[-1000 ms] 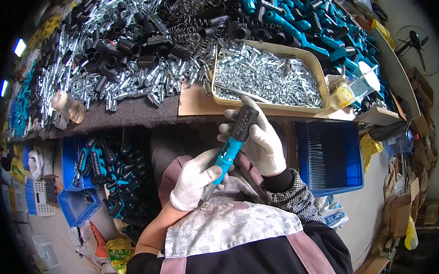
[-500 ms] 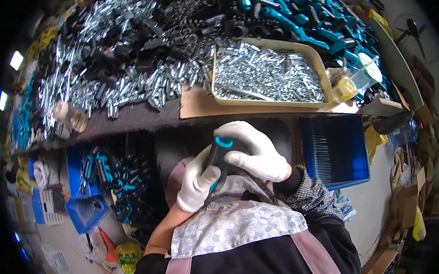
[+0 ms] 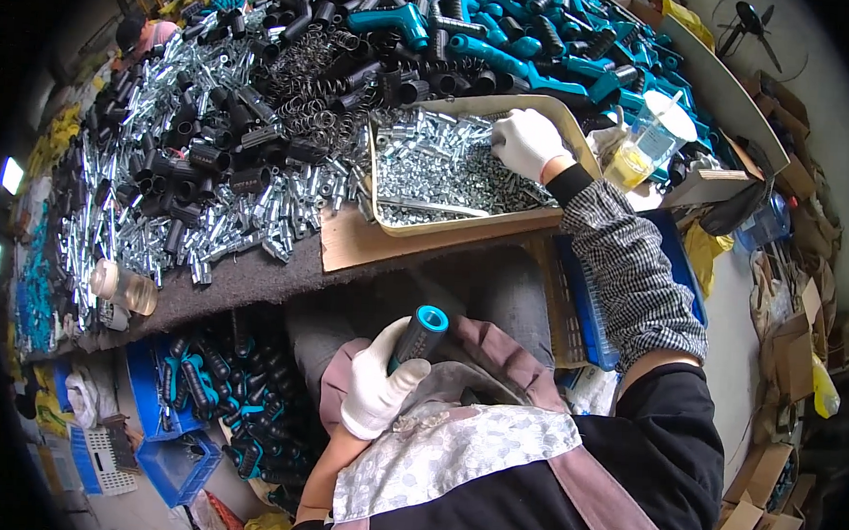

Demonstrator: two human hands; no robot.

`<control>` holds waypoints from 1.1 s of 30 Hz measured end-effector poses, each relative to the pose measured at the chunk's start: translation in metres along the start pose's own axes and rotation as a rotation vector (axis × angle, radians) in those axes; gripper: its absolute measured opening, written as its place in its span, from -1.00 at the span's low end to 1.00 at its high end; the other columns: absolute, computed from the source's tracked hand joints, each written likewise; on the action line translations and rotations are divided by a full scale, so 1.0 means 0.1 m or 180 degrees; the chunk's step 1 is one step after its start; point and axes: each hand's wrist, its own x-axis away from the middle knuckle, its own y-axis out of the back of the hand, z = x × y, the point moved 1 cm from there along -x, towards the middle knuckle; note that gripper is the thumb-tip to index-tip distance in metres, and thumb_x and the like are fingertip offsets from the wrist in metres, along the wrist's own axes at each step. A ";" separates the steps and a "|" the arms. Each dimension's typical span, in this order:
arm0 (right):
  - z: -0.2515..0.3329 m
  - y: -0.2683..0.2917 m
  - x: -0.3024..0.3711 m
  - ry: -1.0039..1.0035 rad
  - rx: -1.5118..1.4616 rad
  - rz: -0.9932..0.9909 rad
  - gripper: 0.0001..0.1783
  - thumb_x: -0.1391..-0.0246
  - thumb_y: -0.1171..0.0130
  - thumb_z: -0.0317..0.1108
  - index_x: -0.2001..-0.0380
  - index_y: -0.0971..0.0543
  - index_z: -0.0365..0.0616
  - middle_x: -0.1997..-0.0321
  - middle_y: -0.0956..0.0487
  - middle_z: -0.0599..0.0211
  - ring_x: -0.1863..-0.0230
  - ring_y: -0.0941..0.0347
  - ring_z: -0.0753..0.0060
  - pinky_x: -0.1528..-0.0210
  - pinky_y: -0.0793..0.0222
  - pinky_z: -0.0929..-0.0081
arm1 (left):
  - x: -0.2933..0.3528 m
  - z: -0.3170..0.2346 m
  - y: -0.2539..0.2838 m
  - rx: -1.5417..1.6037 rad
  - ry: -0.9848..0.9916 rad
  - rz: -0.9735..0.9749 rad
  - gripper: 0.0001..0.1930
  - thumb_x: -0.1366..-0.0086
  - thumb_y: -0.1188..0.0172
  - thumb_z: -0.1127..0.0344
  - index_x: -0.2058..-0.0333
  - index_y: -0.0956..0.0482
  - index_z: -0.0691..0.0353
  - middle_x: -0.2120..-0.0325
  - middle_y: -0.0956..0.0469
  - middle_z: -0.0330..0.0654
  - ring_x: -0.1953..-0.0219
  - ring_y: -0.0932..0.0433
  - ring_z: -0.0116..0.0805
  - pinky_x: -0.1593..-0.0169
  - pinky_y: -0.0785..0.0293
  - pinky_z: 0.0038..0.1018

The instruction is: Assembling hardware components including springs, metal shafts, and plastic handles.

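A blue crate (image 3: 146, 385) holds black-and-teal handles (image 3: 203, 378); the left hand (image 3: 378, 385) grips a black tube (image 3: 419, 341), teal-ended and tilted, before the apron (image 3: 458, 441). Fingers curled, the right hand (image 3: 529, 144) dips into a tan tray (image 3: 475, 223) of small metal parts (image 3: 434, 174), its hold impossible to tell, near a clear cup (image 3: 656, 141) with something yellow inside.

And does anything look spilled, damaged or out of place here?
Nothing looks clearly damaged or spilled. Only the small transparent bottle with a pale cap stands out slightly: it sits near the front edge of the dark fabric-covered bench, beside loose silver metal pieces. Whether it tilts is unclear.
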 end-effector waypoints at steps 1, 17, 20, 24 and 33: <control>0.00 0.04 0.05 0.0042 -0.0074 -0.0357 -0.81 0.09 -0.31 -0.20 0.47 -0.68 -0.07 0.34 -0.64 0.10 0.23 -0.59 0.01 0.11 -0.50 0.11 | 0.02 -0.01 0.02 0.0031 0.0065 -0.0002 -0.22 -0.23 -0.26 -0.30 -0.07 -0.50 0.38 0.39 -0.62 -0.06 0.36 -0.61 -0.34 0.21 -0.51 -0.44; 1.60 0.79 1.03 0.1926 -0.2474 -0.0238 -0.89 -0.13 -0.24 -0.28 0.30 -0.60 -0.02 0.54 -0.56 0.23 0.48 -0.55 0.06 0.41 -0.44 0.23 | -0.18 -0.16 0.31 -0.0944 -0.0734 -0.0085 -0.31 -0.14 -0.43 -0.09 -0.02 -0.53 0.41 0.30 -0.64 0.12 0.26 -0.70 -0.09 0.19 -0.58 -0.36; 1.76 0.70 1.00 0.1831 -0.2186 0.0158 -0.80 -0.18 -0.21 -0.18 0.23 -0.57 -0.03 0.55 -0.56 0.21 0.50 -0.55 0.05 0.44 -0.44 0.24 | -0.20 -0.10 0.36 -0.1051 -0.0845 -0.0132 -0.31 -0.15 -0.41 -0.09 -0.01 -0.53 0.42 0.27 -0.64 0.17 0.23 -0.69 0.11 0.19 -0.60 -0.29; 1.32 0.74 0.27 0.2829 -0.2982 0.0912 -0.69 -0.22 -0.08 -0.17 0.09 -0.60 -0.08 0.20 -0.61 0.00 0.19 -0.56 -0.02 0.13 -0.49 0.20 | -0.23 -0.12 0.37 -0.0934 -0.0693 -0.0426 -0.27 -0.13 -0.38 -0.20 -0.02 -0.53 0.37 0.30 -0.64 0.09 0.26 -0.71 -0.04 0.18 -0.58 -0.36; -0.64 -0.04 -1.48 -0.0891 0.0129 -0.0027 -0.64 -0.04 -0.11 -0.26 0.07 -0.63 -0.04 0.12 -0.67 -0.06 0.06 -0.62 -0.05 0.00 -0.52 0.11 | -0.23 -0.02 0.44 -0.0782 -0.0619 -0.0514 -0.30 -0.15 -0.36 -0.21 -0.05 -0.53 0.28 0.33 -0.65 0.03 0.30 -0.70 -0.17 0.20 -0.56 -0.40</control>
